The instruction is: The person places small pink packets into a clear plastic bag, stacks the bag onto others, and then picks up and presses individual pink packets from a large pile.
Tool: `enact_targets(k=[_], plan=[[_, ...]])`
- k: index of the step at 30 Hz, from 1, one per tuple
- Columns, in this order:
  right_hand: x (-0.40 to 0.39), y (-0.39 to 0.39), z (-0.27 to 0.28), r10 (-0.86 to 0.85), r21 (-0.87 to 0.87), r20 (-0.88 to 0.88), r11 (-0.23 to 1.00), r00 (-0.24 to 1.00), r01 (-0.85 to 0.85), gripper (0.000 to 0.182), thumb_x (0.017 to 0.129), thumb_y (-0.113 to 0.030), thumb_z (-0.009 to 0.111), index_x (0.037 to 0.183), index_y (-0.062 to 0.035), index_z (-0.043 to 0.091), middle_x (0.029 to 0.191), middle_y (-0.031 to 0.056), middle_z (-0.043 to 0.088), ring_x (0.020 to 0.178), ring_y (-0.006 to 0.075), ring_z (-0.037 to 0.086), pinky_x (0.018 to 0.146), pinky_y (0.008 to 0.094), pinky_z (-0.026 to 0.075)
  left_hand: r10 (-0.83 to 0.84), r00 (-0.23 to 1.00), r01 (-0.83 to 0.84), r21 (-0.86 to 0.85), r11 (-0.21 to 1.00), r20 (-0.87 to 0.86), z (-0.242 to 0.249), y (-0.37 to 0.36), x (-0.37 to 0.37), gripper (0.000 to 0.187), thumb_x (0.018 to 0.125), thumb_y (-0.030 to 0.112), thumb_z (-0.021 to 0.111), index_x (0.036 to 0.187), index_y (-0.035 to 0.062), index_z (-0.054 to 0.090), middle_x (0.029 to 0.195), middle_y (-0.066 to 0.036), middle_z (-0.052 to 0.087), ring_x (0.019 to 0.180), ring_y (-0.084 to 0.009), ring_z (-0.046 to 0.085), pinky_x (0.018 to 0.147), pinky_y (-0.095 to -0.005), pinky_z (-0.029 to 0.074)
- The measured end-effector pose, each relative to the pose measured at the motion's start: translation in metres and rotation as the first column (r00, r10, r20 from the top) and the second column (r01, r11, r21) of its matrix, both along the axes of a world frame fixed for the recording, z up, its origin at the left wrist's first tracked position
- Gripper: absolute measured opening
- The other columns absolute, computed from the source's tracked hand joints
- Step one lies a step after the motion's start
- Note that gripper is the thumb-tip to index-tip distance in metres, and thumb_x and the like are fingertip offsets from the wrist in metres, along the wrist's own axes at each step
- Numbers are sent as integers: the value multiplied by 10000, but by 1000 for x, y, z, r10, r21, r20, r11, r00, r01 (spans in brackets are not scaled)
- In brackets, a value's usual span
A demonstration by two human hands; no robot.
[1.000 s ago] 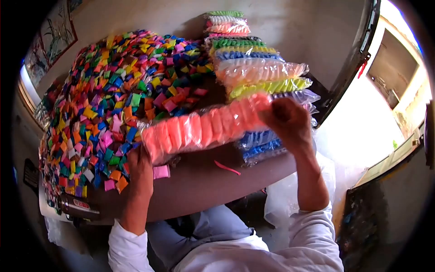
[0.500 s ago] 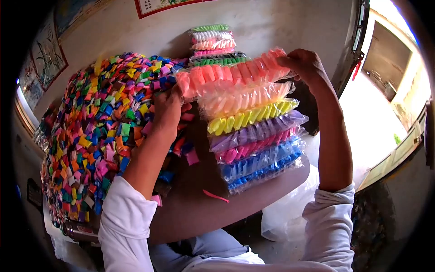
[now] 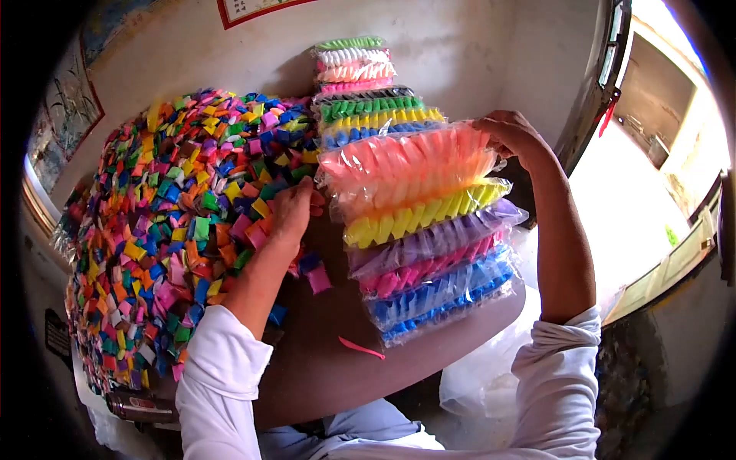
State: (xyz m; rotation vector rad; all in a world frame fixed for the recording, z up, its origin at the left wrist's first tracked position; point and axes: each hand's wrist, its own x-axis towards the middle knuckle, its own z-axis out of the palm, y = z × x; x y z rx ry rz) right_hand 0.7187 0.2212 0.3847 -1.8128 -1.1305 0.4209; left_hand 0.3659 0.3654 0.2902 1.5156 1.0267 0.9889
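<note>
A clear plastic bag of coral packets (image 3: pixel 406 157) lies at the upper end of a column of similar bags. My right hand (image 3: pixel 515 138) has its fingers closed on the bag's right end. Just left of the bag is my left hand (image 3: pixel 293 211), thumb and fingers apart and nothing visible in them, beside the heap of loose coloured packets (image 3: pixel 176 222). Below the coral bag, overlapping one another, are bags of yellow packets (image 3: pixel 422 216), purple packets (image 3: pixel 437 236), pink packets (image 3: pixel 433 266) and blue packets (image 3: pixel 445 295).
Behind the coral bag, more filled bags (image 3: pixel 368 103) are stacked toward the wall. A thin pink strip (image 3: pixel 362 348) lies on the brown tabletop (image 3: pixel 322 383). White plastic (image 3: pixel 479 379) hangs by the table's right edge, and a doorway (image 3: pixel 644 176) opens at right.
The coral bag has come down toward me onto the column, uncovering yellow and blue bags behind it. My left hand has let go of its left end and lowered.
</note>
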Motion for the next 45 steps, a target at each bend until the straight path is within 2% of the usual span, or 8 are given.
enact_targets(k=[8,15,22,27,32,35,40,45], plan=[[-6,7,0,-9,125,234,992,972,-21,375,870,-355,633,1076,-43,661,960,73,675,924,194,609,815,342,481,-7,1000,5,83,997,26,25,-37,-21,480,961,462,484,714,70,607,691,-10,602,661,-102,569,581,-243,424],[-16,9,-9,67,109,367,987,928,-115,292,848,-276,638,1007,-35,676,895,88,698,835,190,644,783,343,498,-59,998,62,205,977,-20,-13,-66,-47,488,959,451,501,703,42,574,687,5,560,664,-88,503,616,-256,391],[-14,12,-15,11,149,386,986,923,-75,339,846,-312,637,1073,-61,661,995,124,688,920,260,657,837,372,494,-74,995,72,-37,997,-71,-94,-128,-110,455,965,412,503,719,40,592,687,-24,580,666,-109,531,645,-265,411],[-64,25,-4,-263,415,789,894,555,-167,462,868,-458,604,1175,-113,614,1170,84,612,1122,302,559,970,461,393,-156,979,143,-100,985,-133,-149,-186,-155,441,966,359,496,706,14,585,697,-50,604,705,-125,575,674,-270,435],[-104,38,-7,-142,285,858,931,494,-227,390,901,-409,575,1152,-120,644,1227,106,607,1210,291,513,1021,454,346,-141,979,135,-51,990,-145,-171,-211,-179,394,953,299,496,698,12,583,717,-62,622,738,-140,603,687,-261,456],[-94,48,-25,149,-106,852,988,502,-113,364,901,-449,531,1078,-165,676,1098,76,659,1083,292,573,933,414,383,-106,985,102,-36,994,-134,-170,-215,-180,382,972,290,489,719,22,590,772,-81,629,779,-184,601,746,-315,474],[-117,23,-12,-205,429,772,866,602,-256,310,895,-309,611,1088,-71,655,1126,132,649,1102,308,573,964,433,392,-13,996,25,138,990,-92,-194,-214,-180,264,925,211,550,785,1,629,794,-83,655,713,-174,626,639,-288,500],[-214,-66,-10,-230,690,525,679,820,-251,99,881,-57,602,956,-3,639,900,134,668,811,301,633,713,372,491,17,986,43,347,937,-166,-183,-221,-171,181,903,150,589,845,-13,642,835,-129,651,738,-254,645,654,-321,517]])
